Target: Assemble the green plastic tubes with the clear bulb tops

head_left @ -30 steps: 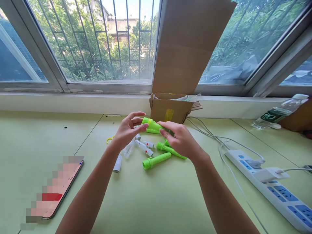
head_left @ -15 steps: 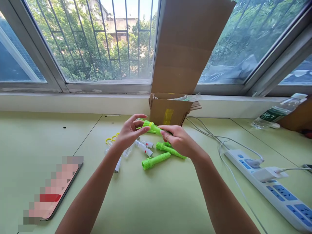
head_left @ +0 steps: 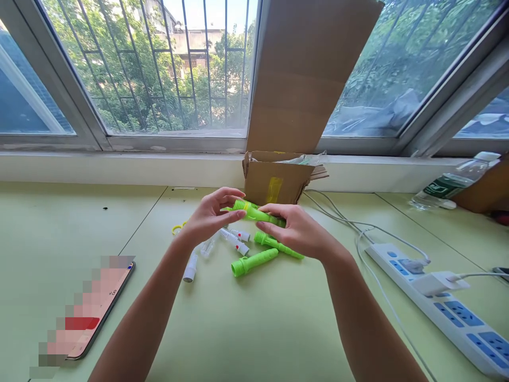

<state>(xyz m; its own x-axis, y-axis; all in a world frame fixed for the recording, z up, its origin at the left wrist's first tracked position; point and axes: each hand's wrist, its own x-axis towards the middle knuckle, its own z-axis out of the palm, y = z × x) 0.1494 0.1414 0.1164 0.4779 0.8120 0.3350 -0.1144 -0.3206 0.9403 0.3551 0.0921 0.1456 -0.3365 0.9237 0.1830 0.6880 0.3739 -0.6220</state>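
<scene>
A bright green plastic tube [head_left: 253, 211], with a threaded mouth and a yellow band near it, is held level between my two hands above the table. My left hand [head_left: 212, 216] closes thumb and fingers around the threaded end. Around the other end is my right hand [head_left: 298, 229], its thumb below the tube and index finger along the top. Beneath them lie two more green threaded tubes [head_left: 256, 262] [head_left: 278, 245]. Clear tubes with white ends [head_left: 234, 241] are scattered beside my left hand, one white end [head_left: 190, 269] partly behind my wrist. A yellow ring [head_left: 176, 229] shows past that hand.
A cardboard box [head_left: 262, 178] stands behind my hands against the sill. To the right are a white power strip [head_left: 441, 305] with plugs and cables, and a tilted water bottle [head_left: 453, 183]. A phone [head_left: 93, 313] lies at the left on the green table [head_left: 246, 334].
My right hand has loosened and shifted slightly right, with its thumb now lower on the tube. The left hand has moved slightly, covering more of the yellow rings.
</scene>
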